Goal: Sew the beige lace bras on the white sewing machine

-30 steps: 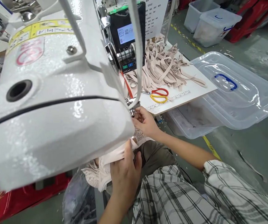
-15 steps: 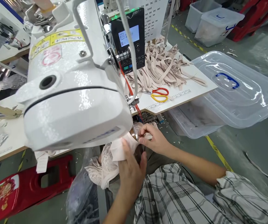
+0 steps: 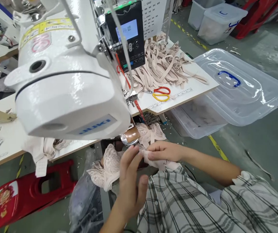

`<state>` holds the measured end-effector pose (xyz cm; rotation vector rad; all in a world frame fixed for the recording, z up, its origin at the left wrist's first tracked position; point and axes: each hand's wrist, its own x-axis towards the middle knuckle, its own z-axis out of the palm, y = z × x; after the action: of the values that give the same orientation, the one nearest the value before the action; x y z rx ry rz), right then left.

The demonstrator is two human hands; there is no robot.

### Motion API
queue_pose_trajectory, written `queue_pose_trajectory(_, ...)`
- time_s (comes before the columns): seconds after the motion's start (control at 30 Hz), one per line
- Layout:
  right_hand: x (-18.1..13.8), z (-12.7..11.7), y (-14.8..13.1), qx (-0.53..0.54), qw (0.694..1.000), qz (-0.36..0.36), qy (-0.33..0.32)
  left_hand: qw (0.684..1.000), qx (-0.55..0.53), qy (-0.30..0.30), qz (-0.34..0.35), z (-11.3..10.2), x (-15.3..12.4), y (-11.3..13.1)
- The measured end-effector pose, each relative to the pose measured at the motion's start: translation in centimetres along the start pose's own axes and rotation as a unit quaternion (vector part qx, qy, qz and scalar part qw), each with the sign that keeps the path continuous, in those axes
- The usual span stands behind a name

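A pale pink lace garment (image 3: 107, 166) hangs below the head of a white sewing machine (image 3: 63, 87). My left hand (image 3: 130, 181) pinches the fabric with its fingertips just under the machine's brown-and-metal arm end (image 3: 130, 136). My right hand (image 3: 165, 151) lies closed on the same garment from the right, fingers pointing left. Both hands meet at the fabric over my lap, above my plaid shirt (image 3: 189, 204).
A heap of beige elastic strips (image 3: 163, 64) and red-and-yellow scissors (image 3: 162, 94) lie on the white table (image 3: 197, 87). A clear plastic bin with a blue-handled lid (image 3: 238, 87) stands at the right. The control panel (image 3: 129, 35) is behind. A red stool (image 3: 27, 194) sits lower left.
Both hands have dropped from the needle area and drawn the lace garment down toward my lap. The view has pulled back, showing more of the machine's underside.
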<state>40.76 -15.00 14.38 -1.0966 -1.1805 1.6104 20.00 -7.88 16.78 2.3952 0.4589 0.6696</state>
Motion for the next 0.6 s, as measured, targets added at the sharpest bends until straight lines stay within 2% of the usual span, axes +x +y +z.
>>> queue_pose_trajectory(0.03, 0.1, -0.1, -0.2, -0.064, 0.997, -0.011, -0.051, 0.999, 0.003, -0.045, -0.006, 0.1, 0.6, -0.3)
queue_pose_trajectory(0.07, 0.3, -0.2, -0.4, -0.15, 0.986, -0.023, -0.076, 0.995, 0.008, -0.098, -0.033, 0.4, 1.2, -0.8)
queue_pose_trajectory(0.1, 0.5, -0.1, -0.5, -0.252, 0.964, -0.033, -0.075, 0.986, 0.012, -0.145, -0.081, 0.9, 1.6, -1.4)
queue_pose_trajectory(0.17, 1.0, 0.1, -0.3, -0.459, 0.887, -0.043, -0.013, 0.957, -0.01, -0.203, -0.208, 1.8, 2.1, -2.9)
queue_pose_trajectory(0.23, 1.6, 0.3, 0.5, -0.6, 0.797, -0.06, 0.044, 0.906, -0.14, -0.225, -0.329, 2.6, 2.3, -4.4)
queue_pose_trajectory(0.3, 2.2, 0.3, 1.6, -0.659, 0.744, -0.101, 0.057, 0.823, -0.337, -0.217, -0.403, 3.0, 2.3, -5.5)
queue_pose_trajectory(0.33, 2.5, 0.1, 2.1, -0.667, 0.732, -0.127, 0.063, 0.783, -0.413, -0.201, -0.421, 3.1, 2.2, -5.9)
queue_pose_trajectory(0.37, 2.7, 0.0, 2.6, -0.664, 0.728, -0.152, 0.075, 0.755, -0.462, -0.178, -0.43, 3.1, 2.2, -6.1)
queue_pose_trajectory(0.4, 2.8, -0.1, 3.0, -0.652, 0.732, -0.174, 0.097, 0.742, -0.488, -0.153, -0.433, 3.2, 2.1, -6.1)
queue_pose_trajectory(0.53, 2.5, 0.3, 3.8, -0.536, 0.769, -0.218, 0.272, 0.742, -0.512, -0.064, -0.428, 3.3, 1.6, -5.7)
queue_pose_trajectory(0.6, 2.3, 1.0, 3.9, -0.488, 0.784, -0.211, 0.322, 0.749, -0.51, -0.041, -0.421, 3.3, 1.2, -5.4)
